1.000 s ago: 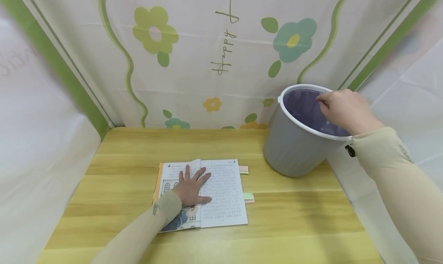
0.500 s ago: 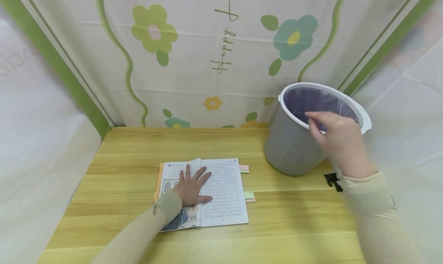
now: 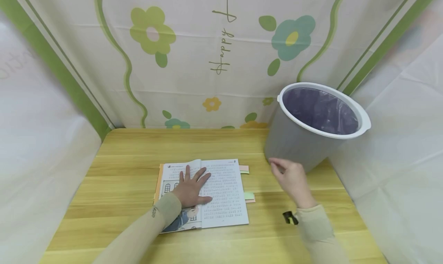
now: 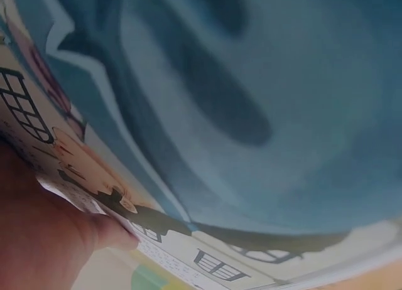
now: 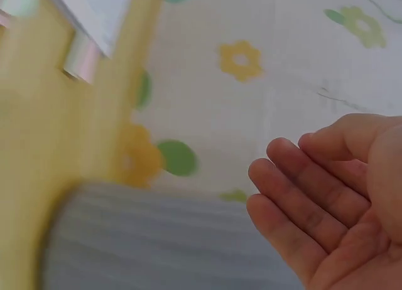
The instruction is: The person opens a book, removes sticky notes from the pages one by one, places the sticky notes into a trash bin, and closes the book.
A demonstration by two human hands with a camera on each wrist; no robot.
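An open book (image 3: 226, 194) lies on the wooden table, text on its right page and part of a drawing on the left. My left hand (image 3: 190, 190) rests on it with fingers spread, across the left page and the fold. Close up in the left wrist view, the blue drawing (image 4: 251, 114) fills most of the picture, with the hand (image 4: 44, 233) at lower left. My right hand (image 3: 292, 179) is over the table, between the book and the grey trash bin (image 3: 294, 137). Its fingers (image 5: 301, 205) bend loosely, thumb near the index fingertip, with nothing visible in them.
The bin has a white rim (image 3: 363, 121) and a dark purple liner (image 3: 318, 110). Pink (image 3: 244, 169) and green (image 3: 248, 195) sticky tabs jut from the book's right edge. A flowered curtain (image 3: 194, 75) hangs behind the table (image 3: 114, 171), with white sheeting on both sides.
My right hand has come from above the bin's mouth down and left, to in front of the bin near the book. The left hand and the book have stayed in place.
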